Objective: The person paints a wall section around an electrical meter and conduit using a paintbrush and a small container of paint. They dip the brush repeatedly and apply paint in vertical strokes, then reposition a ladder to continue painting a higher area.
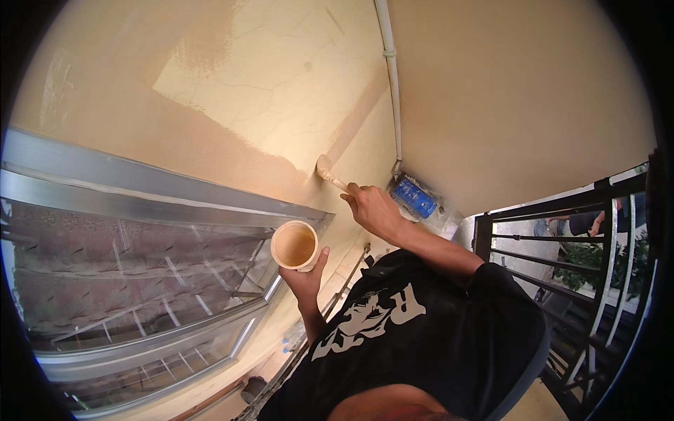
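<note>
My right hand [371, 210] grips the handle of a paintbrush [333, 176]. The brush's bristles are against the cream wall [253, 100], beside a darker, freshly coated stripe [355, 123]. Darker tan paint [226, 147] also borders the lighter patch on its left and lower sides. In my left hand [308, 281] is a plastic cup [295, 244], held upright below the brush, with tan paint inside. How full the cup is cannot be told.
A metal-framed glass window [158, 273] lies at left. A white pipe [389, 68] runs down the wall corner, above a blue container [416, 196]. At right stands a dark metal railing [547, 258]; another person's hand [596, 226] shows beyond it.
</note>
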Available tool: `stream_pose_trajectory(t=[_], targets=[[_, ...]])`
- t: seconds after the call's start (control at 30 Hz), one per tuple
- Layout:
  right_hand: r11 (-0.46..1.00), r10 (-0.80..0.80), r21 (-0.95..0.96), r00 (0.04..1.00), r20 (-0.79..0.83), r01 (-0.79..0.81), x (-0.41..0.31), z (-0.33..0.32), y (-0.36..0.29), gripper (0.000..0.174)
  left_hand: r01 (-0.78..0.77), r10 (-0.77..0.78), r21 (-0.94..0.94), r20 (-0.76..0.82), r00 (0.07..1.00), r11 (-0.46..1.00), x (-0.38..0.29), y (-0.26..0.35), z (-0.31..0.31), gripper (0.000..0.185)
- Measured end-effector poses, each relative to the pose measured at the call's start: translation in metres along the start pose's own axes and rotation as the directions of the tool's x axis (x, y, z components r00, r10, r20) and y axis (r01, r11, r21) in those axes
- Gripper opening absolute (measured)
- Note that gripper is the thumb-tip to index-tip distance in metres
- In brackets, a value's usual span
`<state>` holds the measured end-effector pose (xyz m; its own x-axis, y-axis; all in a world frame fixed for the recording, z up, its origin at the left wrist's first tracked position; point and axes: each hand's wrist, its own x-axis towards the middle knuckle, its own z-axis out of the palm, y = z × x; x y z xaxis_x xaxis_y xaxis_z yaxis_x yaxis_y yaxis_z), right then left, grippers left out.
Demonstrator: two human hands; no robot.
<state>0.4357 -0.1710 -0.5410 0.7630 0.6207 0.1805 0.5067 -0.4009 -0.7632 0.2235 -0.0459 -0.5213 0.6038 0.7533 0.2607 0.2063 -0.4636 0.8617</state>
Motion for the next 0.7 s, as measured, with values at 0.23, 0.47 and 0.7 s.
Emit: stream_pose_trajectory(t=[0.23, 0.47, 0.7], targets=[[0.975, -0.215, -0.010, 0.960, 0.181, 0.221, -0.002, -0.026, -0.004, 0.028, -0.032, 0.032, 0.011, 0.043, 0.999, 0.999, 0.023, -0.020, -0.012, 0.059], [0.978, -0.083, -0.200, 0.993, -0.081, 0.066, 0.035, -0.018, 0.021, 0.026, -0.043, 0.043, -0.012, -0.016, 0.999, 0.999, 0.020, -0.025, -0.024, 0.059], [0.996, -0.048, -0.083, 0.997, -0.062, 0.043, 0.003, -0.050, -0.016, 0.024, 0.060, -0.066, -0.073, -0.076, 0.995, 0.995, -0.005, -0.026, -0.036, 0.057]])
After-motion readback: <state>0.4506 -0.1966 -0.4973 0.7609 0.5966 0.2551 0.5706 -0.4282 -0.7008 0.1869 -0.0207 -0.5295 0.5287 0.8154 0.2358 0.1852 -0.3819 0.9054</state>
